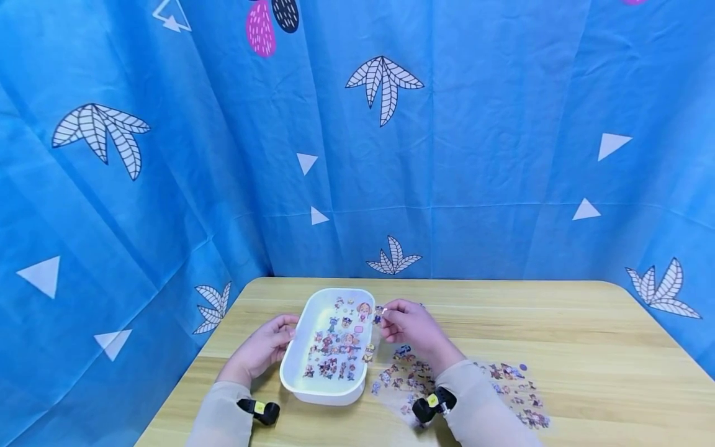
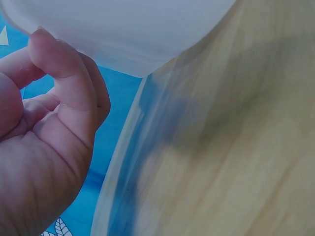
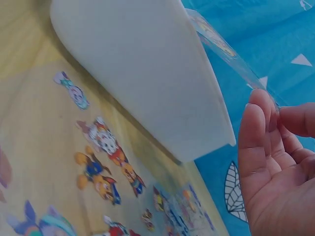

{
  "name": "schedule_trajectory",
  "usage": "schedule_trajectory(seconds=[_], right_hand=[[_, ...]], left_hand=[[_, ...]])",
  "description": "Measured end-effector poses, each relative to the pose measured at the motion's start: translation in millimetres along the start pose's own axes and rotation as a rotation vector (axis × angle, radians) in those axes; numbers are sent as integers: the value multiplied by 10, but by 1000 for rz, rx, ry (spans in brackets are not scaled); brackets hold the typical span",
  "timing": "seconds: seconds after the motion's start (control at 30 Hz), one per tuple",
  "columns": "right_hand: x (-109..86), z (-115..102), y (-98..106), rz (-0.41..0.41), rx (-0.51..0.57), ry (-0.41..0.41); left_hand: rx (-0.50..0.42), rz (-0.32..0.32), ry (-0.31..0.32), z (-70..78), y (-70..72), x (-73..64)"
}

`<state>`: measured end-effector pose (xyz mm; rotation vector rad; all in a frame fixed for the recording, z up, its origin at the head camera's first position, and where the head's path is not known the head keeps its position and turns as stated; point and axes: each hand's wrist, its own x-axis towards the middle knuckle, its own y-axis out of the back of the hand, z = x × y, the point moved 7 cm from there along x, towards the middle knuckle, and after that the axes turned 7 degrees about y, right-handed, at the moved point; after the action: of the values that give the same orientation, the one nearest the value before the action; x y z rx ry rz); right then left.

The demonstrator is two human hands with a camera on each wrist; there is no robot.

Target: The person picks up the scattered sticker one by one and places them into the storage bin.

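A clear sticker sheet (image 1: 350, 339) printed with small cartoon figures lies across a white tub (image 1: 326, 396) near the table's (image 1: 603, 347) far left corner, reaching past the tub's right rim (how far it dips inside, I cannot tell). The right hand (image 1: 412, 327) pinches the sheet's edge between thumb and fingers. The left hand (image 1: 265, 347) holds the tub's left side, fingers bent. Toward the table's near edge, a second sticker sheet (image 1: 410, 376) and a third sticker sheet (image 1: 521, 397) lie by the right forearm. A blue patterned curtain (image 1: 480, 155) hangs behind.
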<state>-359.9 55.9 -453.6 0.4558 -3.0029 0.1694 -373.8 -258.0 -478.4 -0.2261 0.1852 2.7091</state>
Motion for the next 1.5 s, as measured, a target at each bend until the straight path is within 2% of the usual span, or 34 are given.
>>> schedule_trajectory(seconds=[0.33, 0.6, 0.93, 1.5], right_hand=[[10, 56, -109, 13, -34, -9], [-9, 97, -129, 23, -100, -29], [0, 136, -179, -5, -129, -27], [9, 132, -157, -2, -158, -23]], left_hand=[[-7, 3, 3, -1, 2, -7], [-4, 1, 1, 14, -9, -12], [-13, -2, -1, 6, -1, -6], [-12, -6, -4, -10, 20, 16]])
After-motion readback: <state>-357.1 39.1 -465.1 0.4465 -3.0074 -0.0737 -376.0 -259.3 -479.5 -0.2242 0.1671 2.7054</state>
